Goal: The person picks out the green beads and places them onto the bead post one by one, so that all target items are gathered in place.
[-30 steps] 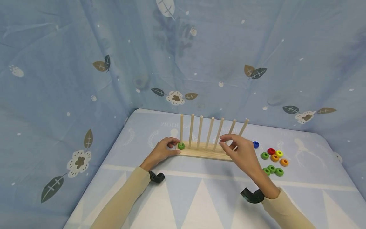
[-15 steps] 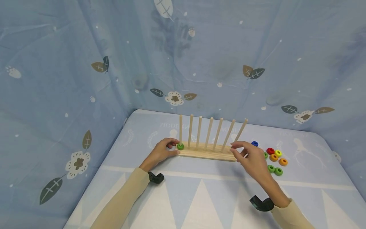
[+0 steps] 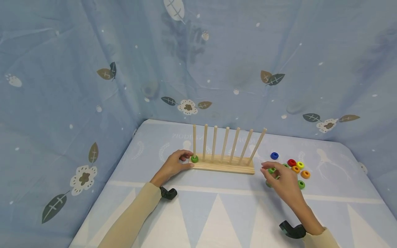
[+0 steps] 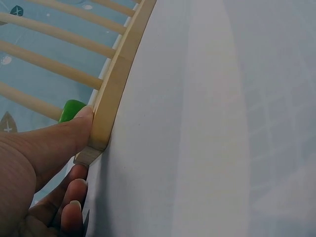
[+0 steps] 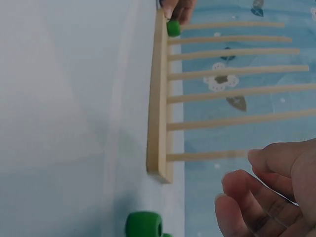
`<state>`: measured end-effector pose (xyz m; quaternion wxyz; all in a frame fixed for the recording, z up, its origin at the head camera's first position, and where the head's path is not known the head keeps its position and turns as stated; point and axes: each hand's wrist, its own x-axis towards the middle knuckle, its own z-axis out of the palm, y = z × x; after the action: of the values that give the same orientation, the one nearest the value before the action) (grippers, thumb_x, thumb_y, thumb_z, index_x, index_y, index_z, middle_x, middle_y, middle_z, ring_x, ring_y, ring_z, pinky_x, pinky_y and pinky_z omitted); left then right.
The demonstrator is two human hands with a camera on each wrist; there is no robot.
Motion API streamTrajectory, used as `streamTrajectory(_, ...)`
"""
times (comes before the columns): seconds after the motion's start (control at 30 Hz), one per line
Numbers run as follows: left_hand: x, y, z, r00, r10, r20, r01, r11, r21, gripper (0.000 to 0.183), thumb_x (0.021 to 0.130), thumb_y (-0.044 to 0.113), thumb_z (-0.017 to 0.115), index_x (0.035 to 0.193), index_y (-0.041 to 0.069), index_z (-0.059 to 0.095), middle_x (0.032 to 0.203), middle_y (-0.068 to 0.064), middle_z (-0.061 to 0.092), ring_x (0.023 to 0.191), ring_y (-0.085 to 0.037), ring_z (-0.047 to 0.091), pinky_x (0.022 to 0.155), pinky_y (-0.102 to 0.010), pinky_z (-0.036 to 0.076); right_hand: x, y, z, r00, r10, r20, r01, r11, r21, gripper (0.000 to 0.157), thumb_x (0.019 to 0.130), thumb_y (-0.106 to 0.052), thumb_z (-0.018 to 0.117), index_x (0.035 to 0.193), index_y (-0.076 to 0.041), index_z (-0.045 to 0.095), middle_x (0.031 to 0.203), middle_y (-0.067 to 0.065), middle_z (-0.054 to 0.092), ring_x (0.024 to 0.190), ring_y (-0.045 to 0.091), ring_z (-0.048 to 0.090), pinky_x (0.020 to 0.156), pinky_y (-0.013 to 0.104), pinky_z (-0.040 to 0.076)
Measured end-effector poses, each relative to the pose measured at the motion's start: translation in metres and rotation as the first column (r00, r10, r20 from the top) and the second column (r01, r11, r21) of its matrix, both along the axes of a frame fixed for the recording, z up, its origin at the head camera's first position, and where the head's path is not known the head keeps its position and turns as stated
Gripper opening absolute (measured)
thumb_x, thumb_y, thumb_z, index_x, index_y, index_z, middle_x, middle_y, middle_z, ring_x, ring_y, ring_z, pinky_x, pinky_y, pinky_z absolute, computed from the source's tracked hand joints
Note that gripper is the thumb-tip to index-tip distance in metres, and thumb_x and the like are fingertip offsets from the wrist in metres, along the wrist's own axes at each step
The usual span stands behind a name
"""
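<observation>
From my distant post, I see that the left hand (image 3: 175,163) pinches one end of the long base of pale wood (image 3: 223,167), with its thumb on the near edge. The right hand (image 3: 285,181) is in the air, beyond the other end of this base; its fingers are loosely bent, the thumb is apart from them, and I see nothing held between.

The base lies on the worktop (image 3: 198,196) and bears seven thin round pegs of pale wood (image 3: 225,144), standing in one row. At the foot of the leftmost peg, just beside the left hand, sits a small round green bead (image 3: 194,159) with the peg through it.

Around the right hand are loose round green beads (image 3: 301,184), partly covered by it. Farther behind lie a red bead (image 3: 291,162), a yellow bead (image 3: 299,165) and two orange beads (image 3: 305,174), near each other, and a blue bead (image 3: 274,156) somewhat apart. A blue printed curtain (image 3: 223,69) stands behind the worktop.
</observation>
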<state>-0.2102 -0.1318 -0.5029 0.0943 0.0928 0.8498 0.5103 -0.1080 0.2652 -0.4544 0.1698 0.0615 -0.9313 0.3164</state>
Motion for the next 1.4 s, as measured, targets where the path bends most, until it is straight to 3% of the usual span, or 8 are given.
streamTrajectory(0.17,0.000,-0.001,-0.001,1.000,0.003,-0.001,-0.003,1.000,0.005,0.044,0.085,0.020,0.084,0.126,0.018,0.067,0.118,0.000,0.061,0.106,-0.021,0.054,0.093,-0.042,0.045,0.005,0.015,-0.008,0.999,-0.035,-0.016,0.036,0.999,0.012,0.021,0.088,-0.013,0.080,0.107,-0.010,0.074,0.091,0.001,0.072,0.055,0.009,0.053,0.042,0.025,0.041)
streamTrajectory(0.3,0.000,-0.002,-0.002,1.000,0.004,-0.005,-0.004,1.000,0.002,0.044,0.085,0.020,0.084,0.125,0.018,0.067,0.117,0.001,0.062,0.106,-0.020,0.054,0.093,-0.042,0.045,0.009,0.028,-0.013,0.996,-0.090,0.018,0.090,0.996,0.018,0.020,0.089,-0.016,0.078,0.108,-0.010,0.074,0.091,0.004,0.073,0.053,0.008,0.053,0.043,0.025,0.040)
streamTrajectory(0.53,0.000,-0.002,-0.003,1.000,0.009,0.002,-0.009,1.000,-0.003,0.044,0.085,0.020,0.084,0.125,0.019,0.067,0.117,0.002,0.061,0.105,-0.020,0.054,0.093,-0.041,0.044,0.018,0.048,-0.020,0.980,-0.175,0.096,0.174,0.985,0.018,0.023,0.093,-0.021,0.075,0.113,-0.010,0.072,0.073,0.003,0.068,0.050,0.009,0.054,0.043,0.026,0.040)
streamTrajectory(0.8,0.000,-0.002,-0.003,1.000,0.019,0.000,-0.019,1.000,-0.005,0.043,0.084,0.020,0.084,0.125,0.019,0.068,0.115,0.002,0.061,0.104,-0.019,0.054,0.092,-0.040,0.044,0.022,0.067,-0.022,0.964,-0.235,0.123,0.232,0.972,0.043,0.024,0.093,-0.018,0.074,0.114,-0.006,0.071,0.076,0.007,0.070,0.050,0.012,0.057,0.043,0.027,0.043)
streamTrajectory(1.03,0.001,-0.001,-0.002,1.000,0.015,-0.002,-0.015,1.000,-0.001,0.044,0.084,0.020,0.084,0.125,0.018,0.067,0.116,0.001,0.061,0.104,-0.020,0.054,0.091,-0.040,0.044,0.027,0.081,-0.026,0.947,-0.296,0.122,0.291,0.955,0.059,0.027,0.093,-0.018,0.074,0.115,-0.004,0.070,0.093,0.015,0.066,0.050,0.013,0.058,0.042,0.028,0.042)
streamTrajectory(1.4,0.000,-0.001,-0.002,1.000,0.000,-0.009,0.000,1.000,0.009,0.043,0.085,0.020,0.084,0.125,0.019,0.068,0.115,0.002,0.061,0.105,-0.020,0.053,0.092,-0.040,0.044,0.030,0.095,-0.034,0.900,-0.377,0.219,0.360,0.926,0.115,0.036,0.091,-0.014,0.075,0.122,0.000,0.067,0.105,0.022,0.060,0.054,0.017,0.056,0.044,0.029,0.040)
